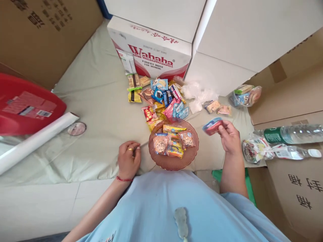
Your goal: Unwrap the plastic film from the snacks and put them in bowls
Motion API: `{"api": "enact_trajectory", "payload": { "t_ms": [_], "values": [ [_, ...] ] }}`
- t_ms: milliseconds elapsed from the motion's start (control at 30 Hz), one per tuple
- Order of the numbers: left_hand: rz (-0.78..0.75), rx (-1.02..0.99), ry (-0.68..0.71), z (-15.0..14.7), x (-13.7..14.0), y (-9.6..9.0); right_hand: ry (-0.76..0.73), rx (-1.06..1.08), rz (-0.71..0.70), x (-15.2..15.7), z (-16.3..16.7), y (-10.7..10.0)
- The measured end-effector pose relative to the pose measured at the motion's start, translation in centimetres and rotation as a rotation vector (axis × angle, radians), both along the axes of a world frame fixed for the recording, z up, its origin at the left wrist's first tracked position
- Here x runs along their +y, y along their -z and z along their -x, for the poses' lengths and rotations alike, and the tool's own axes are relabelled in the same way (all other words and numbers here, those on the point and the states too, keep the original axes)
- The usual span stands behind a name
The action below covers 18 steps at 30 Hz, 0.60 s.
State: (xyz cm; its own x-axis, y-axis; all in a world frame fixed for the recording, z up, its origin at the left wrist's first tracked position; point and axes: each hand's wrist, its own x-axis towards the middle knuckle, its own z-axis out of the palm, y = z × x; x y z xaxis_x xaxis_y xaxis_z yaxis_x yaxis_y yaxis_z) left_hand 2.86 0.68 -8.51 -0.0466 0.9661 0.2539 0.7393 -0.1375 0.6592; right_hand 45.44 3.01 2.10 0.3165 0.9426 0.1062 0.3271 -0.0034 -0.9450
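Observation:
My right hand point(229, 137) pinches a small blue-and-red snack packet point(212, 126), held up to the right of the plate; motion blurs its print. My left hand point(129, 159), loosely curled with nothing visible in it, rests on the cloth left of the plate. Between them stands a ribbed, pinkish-brown plate point(173, 164). On it lie several yellow snack packets point(175, 151), with a wrapped cookie point(160, 146) at the left and another wrapped cookie point(187, 139) at the right. Behind the plate spreads a loose pile of mixed snack packets point(164, 97).
A Wahaha carton point(153, 53) backs the pile, beside crumpled clear plastic point(199, 94). At the left are a red jug point(27, 101) and a white roll point(37, 141). Plastic bottles point(295, 134), a bagged snack bundle point(246, 95) and cardboard boxes point(290, 77) stand or lie right.

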Motion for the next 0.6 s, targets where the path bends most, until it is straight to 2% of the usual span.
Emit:
{"api": "enact_trajectory", "payload": {
  "t_ms": [100, 133, 200, 267, 367, 500, 600],
  "values": [
    [-0.025, 0.025, 0.025, -0.1, 0.2, 0.0, -0.605, -0.196, 0.11, -1.0, 5.9, -2.6],
    [-0.03, 0.034, 0.027, 0.0, 0.2, 0.1, -0.757, -0.298, 0.134, -1.1, 8.0, -3.0],
    [-0.03, 0.046, 0.02, 0.0, 0.1, 0.1, -0.907, -0.562, 0.184, -1.1, 12.0, -2.8],
    [-0.02, 0.047, -0.005, 0.1, -0.1, 0.2, -0.926, -0.83, 0.24, -1.3, 15.0, -1.9],
    [0.003, 0.046, -0.045, 0.4, -0.3, 0.3, -0.825, -1.065, 0.245, -1.9, 17.1, -0.4],
    [0.002, 0.059, -0.05, 0.5, -0.3, 0.3, -0.738, -1.114, 0.22, -2.9, 17.5, 0.3],
    [-0.022, 0.053, -0.038, 0.4, -0.3, 0.0, -0.695, -1.001, 0.121, -3.0, 16.7, 0.0]
  ]
}}
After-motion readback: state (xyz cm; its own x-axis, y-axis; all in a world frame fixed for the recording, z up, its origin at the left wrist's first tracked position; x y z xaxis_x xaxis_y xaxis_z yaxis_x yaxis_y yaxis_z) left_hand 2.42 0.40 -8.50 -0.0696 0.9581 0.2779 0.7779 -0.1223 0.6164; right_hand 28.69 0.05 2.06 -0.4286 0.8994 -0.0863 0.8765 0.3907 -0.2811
